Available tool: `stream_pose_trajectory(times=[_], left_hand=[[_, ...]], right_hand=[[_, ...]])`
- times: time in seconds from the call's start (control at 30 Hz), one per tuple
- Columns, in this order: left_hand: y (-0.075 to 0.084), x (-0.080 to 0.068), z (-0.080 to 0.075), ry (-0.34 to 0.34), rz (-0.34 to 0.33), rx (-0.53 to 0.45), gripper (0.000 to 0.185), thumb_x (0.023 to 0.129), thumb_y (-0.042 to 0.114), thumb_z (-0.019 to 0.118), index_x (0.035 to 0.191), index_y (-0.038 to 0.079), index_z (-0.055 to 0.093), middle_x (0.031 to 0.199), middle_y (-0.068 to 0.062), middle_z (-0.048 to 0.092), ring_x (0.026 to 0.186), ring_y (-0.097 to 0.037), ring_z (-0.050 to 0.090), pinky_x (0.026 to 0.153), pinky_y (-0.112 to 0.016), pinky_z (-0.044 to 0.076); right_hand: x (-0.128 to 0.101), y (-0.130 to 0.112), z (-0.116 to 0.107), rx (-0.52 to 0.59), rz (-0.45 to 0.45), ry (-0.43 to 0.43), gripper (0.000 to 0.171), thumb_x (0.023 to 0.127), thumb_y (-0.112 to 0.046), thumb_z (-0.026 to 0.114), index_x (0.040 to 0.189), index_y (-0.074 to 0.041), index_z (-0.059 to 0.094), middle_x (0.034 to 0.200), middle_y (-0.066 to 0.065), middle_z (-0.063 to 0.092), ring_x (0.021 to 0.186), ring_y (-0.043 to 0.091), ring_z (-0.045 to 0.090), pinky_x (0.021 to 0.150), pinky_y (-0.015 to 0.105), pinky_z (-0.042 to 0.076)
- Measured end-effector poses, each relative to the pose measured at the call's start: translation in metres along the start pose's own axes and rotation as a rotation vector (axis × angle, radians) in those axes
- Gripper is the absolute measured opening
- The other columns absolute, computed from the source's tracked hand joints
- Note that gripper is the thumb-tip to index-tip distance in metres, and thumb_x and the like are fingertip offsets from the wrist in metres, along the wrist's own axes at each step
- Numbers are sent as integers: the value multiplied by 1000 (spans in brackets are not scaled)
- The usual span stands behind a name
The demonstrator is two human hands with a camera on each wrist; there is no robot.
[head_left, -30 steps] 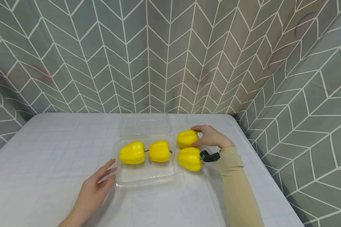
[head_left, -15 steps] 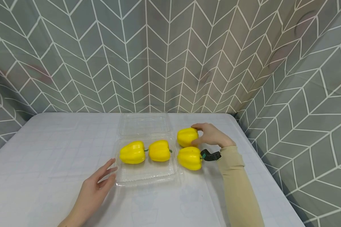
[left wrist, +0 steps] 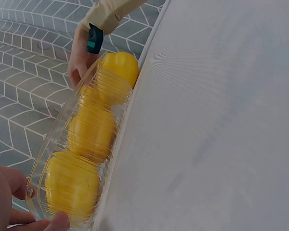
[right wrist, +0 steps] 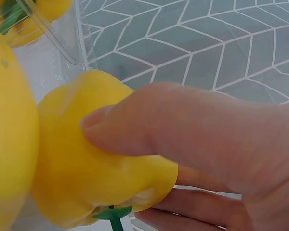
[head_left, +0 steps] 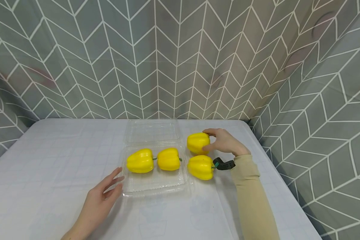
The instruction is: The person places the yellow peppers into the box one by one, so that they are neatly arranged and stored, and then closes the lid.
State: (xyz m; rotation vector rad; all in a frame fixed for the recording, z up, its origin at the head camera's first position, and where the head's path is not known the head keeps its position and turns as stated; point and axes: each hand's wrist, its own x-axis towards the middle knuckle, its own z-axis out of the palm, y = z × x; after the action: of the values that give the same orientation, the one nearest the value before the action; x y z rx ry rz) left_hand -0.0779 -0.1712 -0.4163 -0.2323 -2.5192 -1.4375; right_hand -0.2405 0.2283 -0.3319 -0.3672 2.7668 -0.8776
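My right hand [head_left: 225, 141] grips the far yellow bell pepper [head_left: 196, 143], which is outside the box on its right. The right wrist view shows the thumb on the pepper's side [right wrist: 82, 149], the fingers on its far side and a green stem below. Nearer me lies another yellow bell pepper [head_left: 200, 167]. Two more, a left pepper [head_left: 139, 161] and a right pepper [head_left: 168, 159], lie in a row inside the clear plastic box [head_left: 156, 190]. My left hand [head_left: 97, 200], fingers fairly straight, touches the box's left side [left wrist: 36, 192].
The box's hinged lid [head_left: 153, 131] lies folded back toward the far table edge. A white cloth covers the table [head_left: 57, 160]. A grey patterned curtain [head_left: 168, 66] hangs behind the table and on the right. A black strap piece [head_left: 225, 164] sits at my right wrist.
My right hand and the far bell pepper have shifted slightly away from me, so the gap to the nearer pepper looks a little wider. The left hand and the box stay put.
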Motion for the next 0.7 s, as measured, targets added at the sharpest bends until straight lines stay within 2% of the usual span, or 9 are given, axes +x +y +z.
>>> stream_pose_trajectory(times=[0.37,0.7], left_hand=[[0,0,0,1,1,14,51,99,11,62,148,11,48,146,-6,55,112,15,55,84,-3,50],[0,1,0,-6,-24,17,51,100,14,62,149,13,47,147,-4,54,113,16,54,85,-2,49]], right_hand=[[-5,-4,-5,26,-2,17,76,79,-32,82,145,-12,51,146,11,52,138,35,43,114,58,38],[-8,-5,-8,31,-57,40,76,80,-31,82,146,-11,50,145,11,54,137,35,45,113,56,41]])
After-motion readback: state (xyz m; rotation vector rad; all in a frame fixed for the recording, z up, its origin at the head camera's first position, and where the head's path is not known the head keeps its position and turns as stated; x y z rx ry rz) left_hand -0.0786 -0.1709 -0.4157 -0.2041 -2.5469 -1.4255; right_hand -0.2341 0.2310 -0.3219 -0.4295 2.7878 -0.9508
